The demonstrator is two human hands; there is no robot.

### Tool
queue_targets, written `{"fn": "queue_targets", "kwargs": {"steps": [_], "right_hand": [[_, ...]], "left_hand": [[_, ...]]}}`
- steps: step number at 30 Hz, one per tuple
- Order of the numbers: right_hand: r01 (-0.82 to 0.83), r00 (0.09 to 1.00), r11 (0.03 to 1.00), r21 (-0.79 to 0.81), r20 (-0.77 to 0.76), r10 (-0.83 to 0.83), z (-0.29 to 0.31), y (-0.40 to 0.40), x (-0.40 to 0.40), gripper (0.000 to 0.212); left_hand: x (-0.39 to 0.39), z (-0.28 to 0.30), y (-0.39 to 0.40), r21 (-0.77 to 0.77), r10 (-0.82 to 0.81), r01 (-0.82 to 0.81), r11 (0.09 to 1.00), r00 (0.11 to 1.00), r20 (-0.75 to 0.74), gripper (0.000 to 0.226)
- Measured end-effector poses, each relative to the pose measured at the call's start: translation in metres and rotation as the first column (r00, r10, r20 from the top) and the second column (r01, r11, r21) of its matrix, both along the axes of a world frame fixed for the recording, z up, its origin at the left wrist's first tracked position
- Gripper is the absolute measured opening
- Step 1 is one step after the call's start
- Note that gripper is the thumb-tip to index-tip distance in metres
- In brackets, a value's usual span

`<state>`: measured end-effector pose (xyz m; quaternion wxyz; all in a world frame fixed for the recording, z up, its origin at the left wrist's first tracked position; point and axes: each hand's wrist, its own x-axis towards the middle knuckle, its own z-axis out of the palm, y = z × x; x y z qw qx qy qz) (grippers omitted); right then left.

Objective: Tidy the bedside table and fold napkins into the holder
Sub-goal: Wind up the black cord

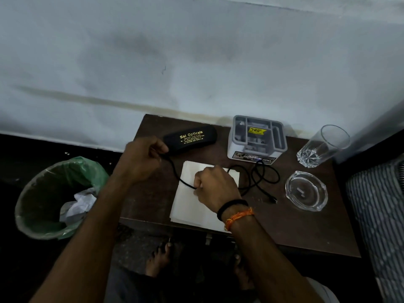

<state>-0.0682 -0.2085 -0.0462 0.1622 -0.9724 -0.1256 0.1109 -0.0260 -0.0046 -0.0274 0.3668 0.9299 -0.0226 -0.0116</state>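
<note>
While both fists pinch it, black cable [178, 174] between left hand [142, 159] and right hand [213, 184], napkins [188, 206] beneath.

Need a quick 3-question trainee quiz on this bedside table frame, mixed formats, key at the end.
1. True or false: the black cable lies partly across the napkins.
2. What stands right of the grey holder? A) spectacle case B) drinking glass C) bin
3. Fill in: the left hand and right hand both grip the ____.

Key: 1 true. 2 B, the drinking glass. 3 cable.
</note>
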Motion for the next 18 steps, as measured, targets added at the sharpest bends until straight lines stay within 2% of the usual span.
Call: {"fn": "queue_targets", "kwargs": {"steps": [3,6,14,16,18], "right_hand": [[0.051,0.999,0.998,-0.027,0.0,-0.051,0.001,0.0,0.002,0.012],[0.033,0.999,0.998,-0.062,-0.023,-0.035,0.004,-0.001,0.002,0.015],[-0.02,1.0,0.989,-0.149,-0.012,0.018,0.011,-0.007,0.0,0.022],[-0.008,1.0,0.991,-0.135,0.018,0.01,0.015,-0.008,0.0,0.022],[0.022,0.997,0.999,-0.039,0.077,-0.019,0.02,-0.011,0.001,0.02]], "left_hand": [[-0.002,-0.002,-0.012,0.101,-0.206,0.211,0.972,0.977,-0.058,0.036],[0.002,-0.01,-0.021,0.242,-0.352,0.366,0.899,0.931,-0.099,0.04],[0.008,-0.018,-0.028,0.385,-0.357,0.384,0.84,0.923,-0.141,0.042],[0.008,-0.02,-0.03,0.393,-0.357,0.371,0.842,0.928,-0.111,0.034],[0.009,-0.023,-0.029,0.365,-0.367,0.363,0.857,0.928,-0.061,0.018]]}}
